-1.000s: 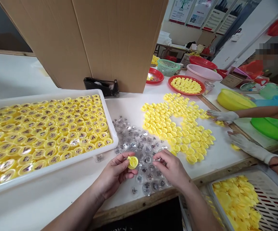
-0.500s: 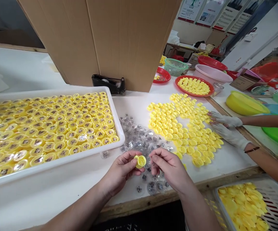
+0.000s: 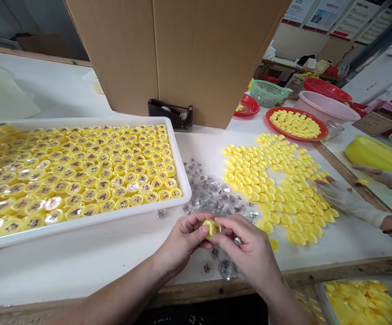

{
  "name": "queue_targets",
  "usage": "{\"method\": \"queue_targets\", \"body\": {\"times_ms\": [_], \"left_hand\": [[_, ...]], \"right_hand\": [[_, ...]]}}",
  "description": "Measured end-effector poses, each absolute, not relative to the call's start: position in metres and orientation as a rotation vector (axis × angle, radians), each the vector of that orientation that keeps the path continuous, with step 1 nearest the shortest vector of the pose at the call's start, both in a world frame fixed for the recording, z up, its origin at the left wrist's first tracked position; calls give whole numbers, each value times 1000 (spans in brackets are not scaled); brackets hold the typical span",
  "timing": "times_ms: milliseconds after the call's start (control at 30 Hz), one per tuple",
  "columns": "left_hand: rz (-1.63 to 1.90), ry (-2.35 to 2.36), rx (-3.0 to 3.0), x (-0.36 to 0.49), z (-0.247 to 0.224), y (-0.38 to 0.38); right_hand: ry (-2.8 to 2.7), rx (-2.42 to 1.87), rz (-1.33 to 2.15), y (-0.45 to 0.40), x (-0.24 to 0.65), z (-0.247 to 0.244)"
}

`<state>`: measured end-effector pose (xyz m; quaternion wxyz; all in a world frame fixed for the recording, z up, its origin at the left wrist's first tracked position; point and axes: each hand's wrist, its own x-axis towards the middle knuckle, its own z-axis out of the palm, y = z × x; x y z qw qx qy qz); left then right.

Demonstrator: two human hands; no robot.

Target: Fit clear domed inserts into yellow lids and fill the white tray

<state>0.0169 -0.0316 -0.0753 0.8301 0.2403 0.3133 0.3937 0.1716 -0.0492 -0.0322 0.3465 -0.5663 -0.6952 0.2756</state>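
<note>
Over the table's near edge, my left hand (image 3: 187, 237) pinches a small round yellow plastic cup (image 3: 212, 229) by its left side. My right hand (image 3: 248, 241) closes on the right side of the same cup, where a clear disc with a dark printed picture appears to lie against its face. Something shiny and clear shows by the right fingers; whether they hold it I cannot tell. Loose clear printed discs (image 3: 212, 194) lie beneath and beyond both hands. To their right, yellow plastic pieces (image 3: 250, 176) are spread over the white table.
A white tray (image 3: 183, 192) of yellow cups with printed tops fills the left. Behind stand a black tape dispenser (image 3: 170, 115) and a cardboard box (image 3: 189, 58). A co-worker's gloved hand (image 3: 348, 201) touches the yellow pieces at right. A red plate (image 3: 323, 131) stands farther back.
My right hand has come in from the right and now grips the cup beside my left. A printed disc now shows on the cup. The view has shifted left; one co-worker's hand has moved back.
</note>
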Motion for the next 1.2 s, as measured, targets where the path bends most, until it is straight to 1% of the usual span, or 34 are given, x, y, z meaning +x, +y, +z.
{"method": "queue_targets", "body": {"times_ms": [367, 533, 700, 867, 1033, 1200], "left_hand": [[890, 647, 595, 16, -76, -32], [918, 624, 623, 16, -77, -33], [943, 592, 630, 16, -78, -33], [941, 598, 621, 15, -77, -33], [937, 614, 594, 16, -79, -33], [927, 627, 547, 16, -78, -32]], "right_hand": [[-1996, -1387, 589, -53, 175, -23], [-1920, -1405, 644, -54, 174, -23], [-1759, -1540, 623, -55, 172, -30], [-1913, -1449, 483, -55, 175, -30], [-2062, -1381, 437, -57, 173, -28], [-2123, -1381, 197, -60, 165, -30]]}}
